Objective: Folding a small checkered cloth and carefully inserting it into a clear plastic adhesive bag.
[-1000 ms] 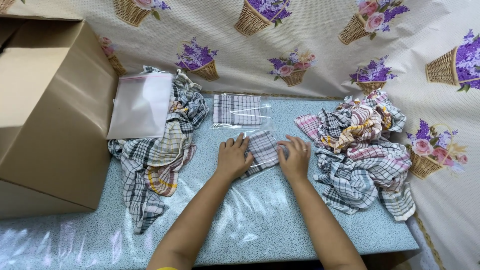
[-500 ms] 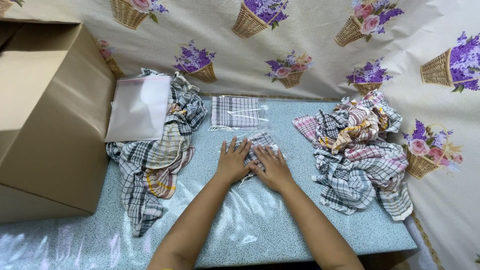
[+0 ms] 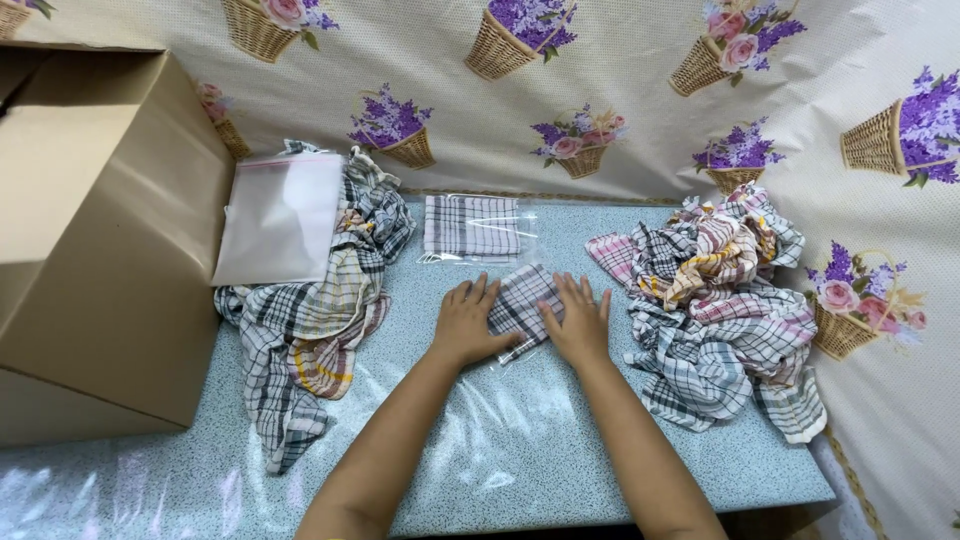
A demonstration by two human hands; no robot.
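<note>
Speckled blue worktop (image 3: 560, 440) under clear plastic sheet carried a cardboard box (image 3: 90, 230) at left, a checked cloth heap (image 3: 300, 320) beside it, two bagged folded cloths (image 3: 472, 226) (image 3: 520, 300) mid-table, and a second cloth pile (image 3: 720, 300) at right.

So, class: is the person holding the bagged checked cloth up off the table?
No: both the left hand and right hand press the bagged checked cloth flat on the table.

cloth heaps (image 3: 310, 300) flank, cardboard box (image 3: 100, 230) left
</note>
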